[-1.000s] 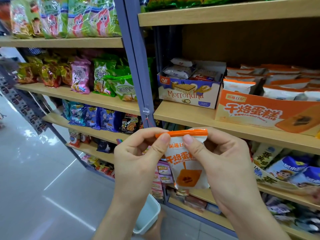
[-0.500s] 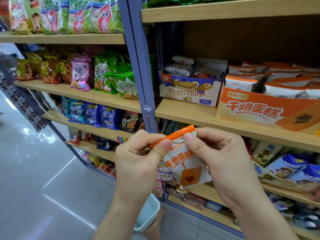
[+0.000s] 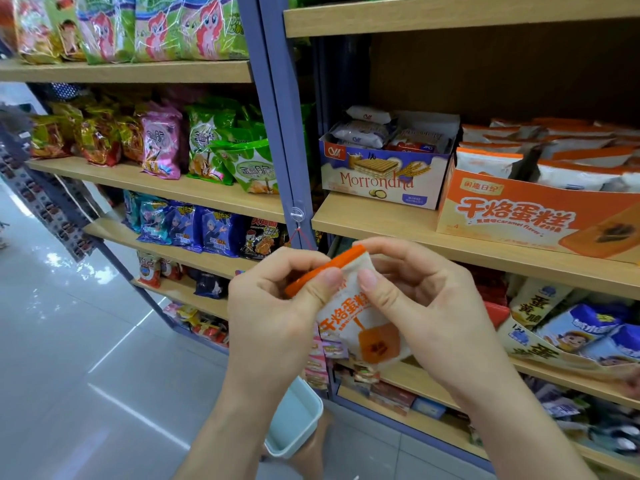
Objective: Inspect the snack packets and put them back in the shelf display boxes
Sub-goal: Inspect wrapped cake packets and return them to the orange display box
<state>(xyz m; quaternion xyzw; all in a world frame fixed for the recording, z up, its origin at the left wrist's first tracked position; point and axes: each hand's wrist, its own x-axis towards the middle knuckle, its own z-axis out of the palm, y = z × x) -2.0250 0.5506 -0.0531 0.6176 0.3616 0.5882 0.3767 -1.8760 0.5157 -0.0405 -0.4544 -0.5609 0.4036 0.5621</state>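
A small white snack packet (image 3: 360, 323) with an orange top seal and orange lettering is held in front of the shelves, tilted with its top edge slanting up to the right. My left hand (image 3: 277, 306) pinches its upper left corner between thumb and fingers. My right hand (image 3: 422, 306) pinches the upper right side, thumb on the front. On the shelf above and to the right stands the matching orange display box (image 3: 519, 213), filled with several packets of the same kind.
A purple-and-white Morrondna wafer box (image 3: 381, 181) stands left of the orange box. A blue-grey upright post (image 3: 277, 116) divides the shelf bays. Bagged snacks fill the left shelves. A pale blue bin (image 3: 294, 420) sits on the floor below my hands.
The packet has tilted from level to slanting, its left corner dropping and right corner rising, and my thumbs have closed in toward each other. The camera view shifted slightly.
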